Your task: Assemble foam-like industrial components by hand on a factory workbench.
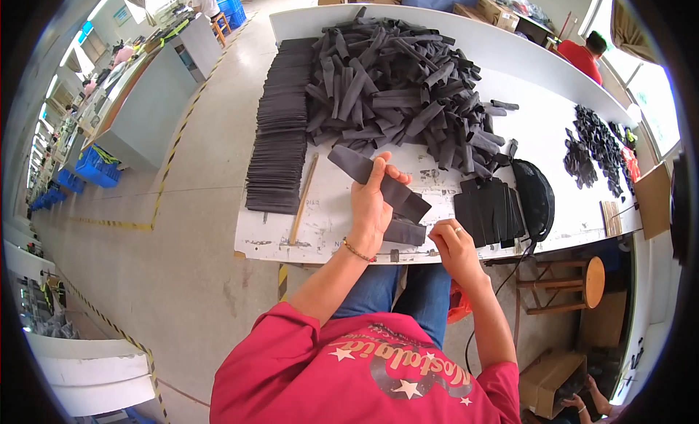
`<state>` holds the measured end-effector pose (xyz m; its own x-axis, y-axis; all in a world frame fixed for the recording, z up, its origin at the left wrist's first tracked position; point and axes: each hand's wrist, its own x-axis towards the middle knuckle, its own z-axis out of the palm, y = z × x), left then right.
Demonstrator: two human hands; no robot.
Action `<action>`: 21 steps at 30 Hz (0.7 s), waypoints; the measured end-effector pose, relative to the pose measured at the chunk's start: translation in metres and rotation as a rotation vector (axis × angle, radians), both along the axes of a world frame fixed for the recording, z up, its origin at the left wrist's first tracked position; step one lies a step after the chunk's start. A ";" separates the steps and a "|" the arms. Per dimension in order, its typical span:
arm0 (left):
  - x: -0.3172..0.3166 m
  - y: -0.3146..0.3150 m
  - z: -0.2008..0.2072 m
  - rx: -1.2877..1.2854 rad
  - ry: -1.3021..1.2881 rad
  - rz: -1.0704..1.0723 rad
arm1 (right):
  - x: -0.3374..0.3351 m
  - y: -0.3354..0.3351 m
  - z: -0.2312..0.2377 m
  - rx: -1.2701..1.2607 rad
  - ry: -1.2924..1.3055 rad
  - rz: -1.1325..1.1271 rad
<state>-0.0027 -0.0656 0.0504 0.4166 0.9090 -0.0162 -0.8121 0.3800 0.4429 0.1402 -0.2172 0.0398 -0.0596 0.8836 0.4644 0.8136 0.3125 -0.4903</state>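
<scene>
My left hand [372, 205] is closed around a black fabric strip [406, 203], whose one end sticks out beyond my fingers toward the upper left. Below that strip, close to the table's front edge, is another black fabric piece [405, 233]; whether the two are joined is hidden by my hand. At the right end of this lower piece is my right hand [454, 246], its fingers curled and pressed together. What they pinch, if anything, is too small to make out. A flat stack of black strips [489, 213] lies just right of that hand.
A large heap of rolled black strips [393, 89] covers the table's back. Along its left runs a long row of stacked strips [280, 125], with a wooden stick [304, 198] beside it. A black mesh-covered object [534, 200] with a cord and a wooden stool [593, 283] are at right.
</scene>
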 end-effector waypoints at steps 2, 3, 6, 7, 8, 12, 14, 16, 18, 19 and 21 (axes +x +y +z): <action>0.000 0.001 0.006 -0.002 -0.008 0.027 | -0.011 -0.002 0.009 -0.075 0.088 -0.075; 0.002 -0.001 0.005 -0.018 0.044 0.019 | -0.021 0.002 0.020 0.006 0.095 -0.132; 0.009 -0.010 0.005 -0.050 0.115 0.007 | -0.031 0.013 0.024 0.020 0.030 -0.204; 0.010 -0.012 0.005 -0.068 0.135 0.010 | -0.031 0.017 0.014 0.055 -0.072 -0.187; 0.009 -0.011 0.005 -0.066 0.132 0.012 | -0.030 0.021 0.009 0.091 -0.176 -0.163; 0.003 0.001 0.009 -0.105 0.159 0.035 | -0.028 0.015 0.006 0.119 -0.162 -0.116; 0.000 0.006 0.014 -0.116 0.160 0.066 | -0.025 0.013 0.006 0.172 -0.148 -0.107; -0.002 0.008 0.018 -0.096 0.197 0.048 | -0.024 0.008 0.008 0.144 -0.107 -0.080; 0.000 0.008 0.014 -0.108 0.199 0.046 | -0.022 0.008 0.008 0.152 -0.108 -0.078; 0.002 0.006 0.009 -0.129 0.195 0.054 | -0.021 0.008 0.008 0.159 -0.106 -0.078; 0.005 0.000 0.004 -0.151 0.189 0.062 | -0.018 0.009 0.003 0.168 -0.099 -0.063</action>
